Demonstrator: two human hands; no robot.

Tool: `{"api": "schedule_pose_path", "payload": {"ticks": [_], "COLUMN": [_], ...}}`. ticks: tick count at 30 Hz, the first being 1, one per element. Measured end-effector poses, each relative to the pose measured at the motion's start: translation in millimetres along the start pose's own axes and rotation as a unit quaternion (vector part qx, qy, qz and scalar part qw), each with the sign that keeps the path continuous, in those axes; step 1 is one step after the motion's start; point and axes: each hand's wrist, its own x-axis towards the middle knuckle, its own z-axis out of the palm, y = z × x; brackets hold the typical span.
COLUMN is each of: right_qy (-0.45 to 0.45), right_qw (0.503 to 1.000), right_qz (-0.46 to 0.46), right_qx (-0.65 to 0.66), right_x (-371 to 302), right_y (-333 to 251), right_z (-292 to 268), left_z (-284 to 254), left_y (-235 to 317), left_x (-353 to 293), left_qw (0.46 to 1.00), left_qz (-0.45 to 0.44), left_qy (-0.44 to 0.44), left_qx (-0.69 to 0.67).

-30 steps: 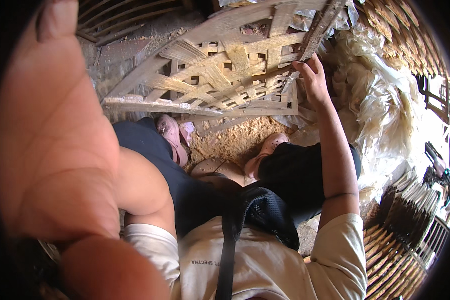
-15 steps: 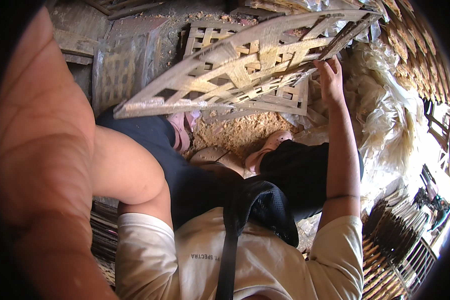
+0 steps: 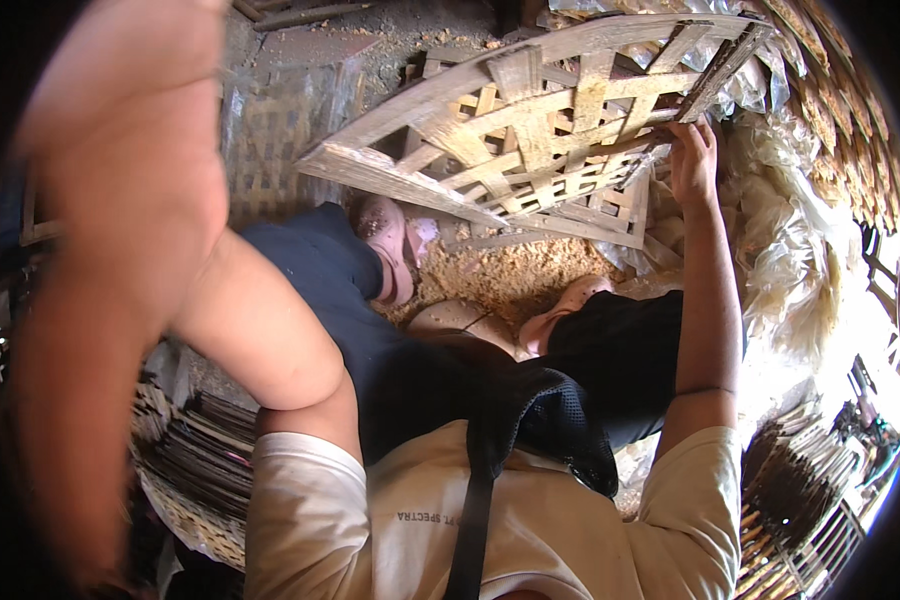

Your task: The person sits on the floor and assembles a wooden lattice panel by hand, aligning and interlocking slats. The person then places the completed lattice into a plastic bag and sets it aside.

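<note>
My right hand (image 3: 692,165) grips the right side of a woven bamboo lattice panel (image 3: 530,145) with a wooden frame. The panel is tilted, raised above the floor in front of my feet. Very close to the view on the left, my left hand (image 3: 135,190) is large and smeared by motion; its fingers cannot be made out. Beneath the raised panel, another lattice panel (image 3: 625,218) lies partly hidden. Pale shavings (image 3: 515,262) cover the floor between my pink clogs (image 3: 395,255).
Crumpled translucent plastic sheeting (image 3: 780,230) is heaped at my right. Stacked slatted panels (image 3: 840,110) rise at the upper right, and another stack of thin slats (image 3: 795,465) stands at the lower right. Behind my left elbow is a dark stack (image 3: 205,440). A plastic-covered lattice (image 3: 280,150) lies far left.
The raised panel has shifted right in view, its left corner lifting, with my right hand still on it. My left hand has moved and turned close to the view.
</note>
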Motion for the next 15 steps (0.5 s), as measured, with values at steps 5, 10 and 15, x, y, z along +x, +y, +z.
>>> {"api": "schedule_pose_path", "payload": {"ticks": [5, 10, 15], "right_qy": [0.015, 0.081, 0.295], "right_qw": [0.996, 0.992, 0.859], "right_qz": [-0.034, -0.082, -0.185], "right_qx": [0.084, -0.041, -0.374], "right_x": [17.4, 31.7, -24.4], "right_y": [-3.8, 2.2, 20.5], "right_z": [4.6, -4.4, 48.0], "left_z": [60.4, 79.8, 89.0], "left_y": [-21.5, -18.3, -11.7], "left_x": [-36.2, -25.5, -17.7], "left_qw": [0.893, 0.846, 0.846], "left_qz": [-0.305, -0.292, -0.312], "left_qy": [-0.194, -0.235, -0.159], "left_qx": [-0.267, -0.38, -0.402]}}
